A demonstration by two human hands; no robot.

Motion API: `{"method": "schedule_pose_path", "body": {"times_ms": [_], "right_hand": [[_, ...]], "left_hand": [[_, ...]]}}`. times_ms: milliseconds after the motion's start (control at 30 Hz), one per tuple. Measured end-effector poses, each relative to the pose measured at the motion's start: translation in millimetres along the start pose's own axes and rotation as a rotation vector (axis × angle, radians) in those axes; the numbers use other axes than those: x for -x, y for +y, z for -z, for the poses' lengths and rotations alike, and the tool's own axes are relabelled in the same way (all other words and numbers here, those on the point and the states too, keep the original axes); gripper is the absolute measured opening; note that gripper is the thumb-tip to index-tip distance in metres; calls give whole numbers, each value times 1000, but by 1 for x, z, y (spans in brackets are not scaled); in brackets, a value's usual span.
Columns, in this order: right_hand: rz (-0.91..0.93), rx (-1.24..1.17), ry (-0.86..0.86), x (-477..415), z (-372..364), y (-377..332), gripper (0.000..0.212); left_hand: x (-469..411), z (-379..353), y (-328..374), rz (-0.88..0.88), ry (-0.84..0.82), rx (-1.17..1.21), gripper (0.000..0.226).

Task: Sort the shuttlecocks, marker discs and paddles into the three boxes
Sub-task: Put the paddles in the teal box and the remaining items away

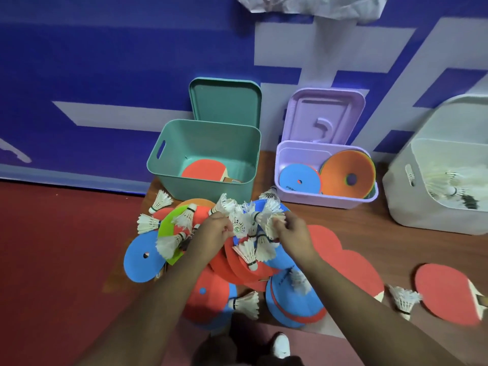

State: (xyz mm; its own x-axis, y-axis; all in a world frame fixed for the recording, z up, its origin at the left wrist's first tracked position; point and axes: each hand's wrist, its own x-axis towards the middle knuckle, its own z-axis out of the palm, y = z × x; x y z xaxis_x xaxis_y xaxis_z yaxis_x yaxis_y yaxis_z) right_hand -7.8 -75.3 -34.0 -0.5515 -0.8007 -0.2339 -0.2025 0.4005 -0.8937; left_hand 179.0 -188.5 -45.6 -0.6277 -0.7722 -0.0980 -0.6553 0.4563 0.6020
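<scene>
Shuttlecocks (239,223) held over the centre pile (237,269)
Left hand (211,231) and right hand (291,231) pinch them in curled fingers; bare wooden floor (351,220) centre-right.

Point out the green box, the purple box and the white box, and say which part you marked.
green box (200,190), head view, on its front wall.
purple box (324,200), head view, on its front wall.
white box (422,215), head view, on its near outer wall.

place: sports hall | evidence: red court floor (52,247), blue wall banner (105,62), paddles (449,291), shuttlecocks (148,223)
</scene>
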Motion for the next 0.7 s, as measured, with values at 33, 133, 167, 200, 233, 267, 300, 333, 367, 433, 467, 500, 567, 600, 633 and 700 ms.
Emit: {"method": "schedule_pose_path", "body": {"times_ms": [33, 133, 167, 200, 233, 267, 300, 333, 367, 433, 467, 500, 567, 600, 633, 700], "right_hand": [[-10, -12, -19, 0, -4, -4, 25], [-79, 35, -78, -3, -21, -13, 17], [-109, 53, -78, -3, -27, -19, 14], [-146, 38, -72, -4, -33, -26, 10], [-183, -16, -56, -5, -38, -34, 8], [-222, -103, -46, -5, -43, -41, 9], [-253, -208, -46, -5, -47, -47, 11], [-279, -305, -53, -6, -52, -53, 15], [-303, -380, -69, -6, -55, -57, 19], [-354, -492, -105, -9, -60, -60, 23], [-374, -546, -123, -10, -61, -62, 21], [-389, -604, -130, -11, -61, -63, 19], [-413, -723, -115, -12, -59, -66, 19], [-426, -760, -107, -11, -59, -68, 20], [-436, -764, -102, -11, -59, -70, 21], [-430, -578, -92, -9, -59, -71, 24]], "left_hand": [[-3, 3, -4, -35, 13, 49, 12], [-11, 13, -11, -133, 41, 196, 8], [-13, 18, -12, -159, 44, 233, 6], [-15, 22, -13, -184, 43, 262, 5], [-16, 27, -13, -214, 37, 286, 6], [-18, 30, -13, -246, 28, 305, 7], [-20, 34, -12, -278, 15, 325, 8], [-22, 36, -11, -295, 7, 349, 9], [-24, 38, -10, -299, 5, 380, 9], [-30, 43, -10, -279, 13, 465, 11], [-33, 44, -11, -264, 18, 525, 12], [-35, 45, -12, -240, 15, 584, 17], [-38, 44, -15, -167, -18, 669, 38], [-39, 44, -17, -110, -81, 707, 50], [-40, 45, -17, -60, -172, 749, 58], [-42, 42, -24, -37, -322, 779, 61]]}}
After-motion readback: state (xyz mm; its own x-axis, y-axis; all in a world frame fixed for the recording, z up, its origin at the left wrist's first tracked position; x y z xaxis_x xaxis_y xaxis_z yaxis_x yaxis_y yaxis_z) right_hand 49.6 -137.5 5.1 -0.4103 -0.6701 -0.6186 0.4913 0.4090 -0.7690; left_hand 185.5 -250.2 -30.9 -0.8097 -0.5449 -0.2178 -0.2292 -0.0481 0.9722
